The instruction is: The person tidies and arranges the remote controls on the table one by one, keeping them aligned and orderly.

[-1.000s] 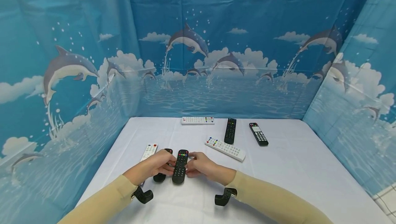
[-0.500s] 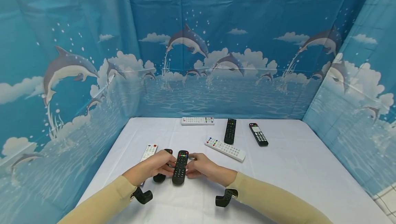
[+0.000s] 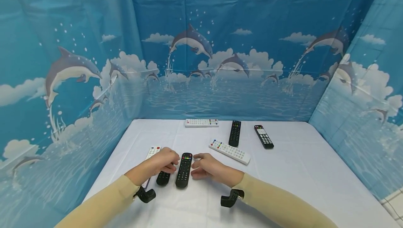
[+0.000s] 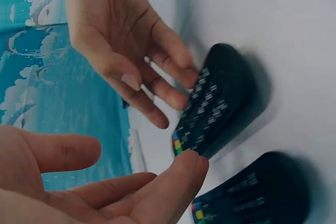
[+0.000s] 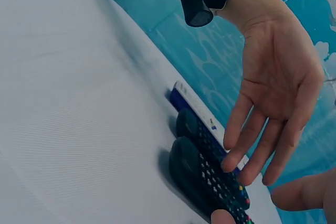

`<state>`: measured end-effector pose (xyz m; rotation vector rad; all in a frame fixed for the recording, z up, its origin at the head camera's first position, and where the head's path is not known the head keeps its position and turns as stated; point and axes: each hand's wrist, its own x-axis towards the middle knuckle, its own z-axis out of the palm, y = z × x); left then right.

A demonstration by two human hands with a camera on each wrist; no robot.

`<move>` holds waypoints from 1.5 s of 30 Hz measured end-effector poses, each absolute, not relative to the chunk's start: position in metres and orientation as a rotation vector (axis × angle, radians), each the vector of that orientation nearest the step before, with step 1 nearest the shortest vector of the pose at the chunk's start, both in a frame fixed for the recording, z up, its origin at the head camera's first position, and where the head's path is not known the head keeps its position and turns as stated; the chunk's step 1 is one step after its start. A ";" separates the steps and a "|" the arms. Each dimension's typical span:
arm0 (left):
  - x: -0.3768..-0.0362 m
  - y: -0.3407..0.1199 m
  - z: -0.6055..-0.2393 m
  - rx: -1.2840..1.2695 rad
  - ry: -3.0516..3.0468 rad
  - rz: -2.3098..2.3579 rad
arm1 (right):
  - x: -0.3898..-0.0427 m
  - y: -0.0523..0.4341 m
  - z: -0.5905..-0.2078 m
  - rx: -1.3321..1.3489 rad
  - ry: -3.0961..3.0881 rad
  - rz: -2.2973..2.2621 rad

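Both hands have come off the black remote (image 3: 184,165) since the earlier frame. Left hand (image 3: 163,160) and right hand (image 3: 206,166) hover relaxed, holding nothing, either side of it — lining-up seems finished; next remote needs a fresh grasp.

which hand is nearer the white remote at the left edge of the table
Left. The left hand hovers right beside the white remote, over the black remote next to it. The right hand sits farther off, beyond the middle black remote.
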<state>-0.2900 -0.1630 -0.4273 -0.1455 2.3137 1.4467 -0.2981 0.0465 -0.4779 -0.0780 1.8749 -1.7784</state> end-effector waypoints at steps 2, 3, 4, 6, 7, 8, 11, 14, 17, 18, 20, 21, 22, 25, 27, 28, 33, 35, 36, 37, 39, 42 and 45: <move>-0.294 -0.162 -0.417 -0.104 2.352 1.414 | -0.302 0.049 -0.475 -0.101 1.860 -1.799; -0.297 -0.162 -0.412 -0.080 2.369 1.403 | -0.304 0.050 -0.473 -0.112 1.852 -1.810; -0.300 -0.163 -0.407 -0.060 2.378 1.400 | -0.307 0.051 -0.470 -0.124 1.844 -1.821; -0.307 -0.163 -0.400 -0.026 2.404 1.397 | -0.313 0.052 -0.466 -0.150 1.825 -1.838; -0.311 -0.163 -0.398 -0.011 2.416 1.400 | -0.317 0.052 -0.464 -0.157 1.821 -1.841; -0.316 -0.162 -0.396 0.004 2.435 1.395 | -0.321 0.052 -0.461 -0.157 1.817 -1.842; -0.334 -0.158 -0.393 0.049 2.488 1.381 | -0.334 0.053 -0.455 -0.142 1.818 -1.841; -0.354 -0.152 -0.394 0.091 2.566 1.352 | -0.348 0.052 -0.450 -0.114 1.833 -1.849; -0.376 -0.146 -0.400 0.119 2.649 1.316 | -0.362 0.051 -0.447 -0.049 1.849 -1.872; -0.383 -0.144 -0.402 0.122 2.676 1.302 | -0.366 0.050 -0.447 -0.026 1.852 -1.880; -0.395 -0.141 -0.406 0.123 2.714 1.288 | -0.374 0.050 -0.446 0.034 1.846 -1.905; -0.401 -0.139 -0.408 0.120 2.721 1.289 | -0.377 0.050 -0.445 0.060 1.838 -1.924; -0.407 -0.138 -0.410 0.114 2.723 1.295 | -0.381 0.050 -0.444 0.087 1.832 -1.939; -0.423 -0.135 -0.412 0.077 2.678 1.367 | -0.394 0.050 -0.439 0.163 1.806 -2.004; -0.433 -0.135 -0.413 0.031 2.616 1.455 | -0.402 0.051 -0.436 0.206 1.797 -2.040; -0.439 -0.136 -0.413 0.007 2.587 1.496 | -0.406 0.051 -0.434 0.225 1.801 -2.045; -0.459 -0.137 -0.416 -0.011 2.597 1.492 | -0.422 0.053 -0.436 0.333 1.796 -2.044; -0.465 -0.134 -0.420 0.043 2.674 1.372 | -0.426 0.055 -0.439 0.375 1.795 -2.040; -0.468 -0.132 -0.423 0.073 2.716 1.308 | -0.428 0.055 -0.441 0.393 1.791 -2.048; -0.470 -0.130 -0.426 0.104 2.750 1.252 | -0.430 0.055 -0.443 0.407 1.790 -2.055; -0.474 -0.128 -0.431 0.162 2.816 1.129 | -0.433 0.054 -0.448 0.411 1.792 -2.071; -0.479 -0.120 -0.439 0.257 2.856 0.983 | -0.437 0.056 -0.451 0.413 1.779 -2.107; -0.481 -0.118 -0.445 0.315 2.849 0.882 | -0.439 0.057 -0.454 0.407 1.763 -2.112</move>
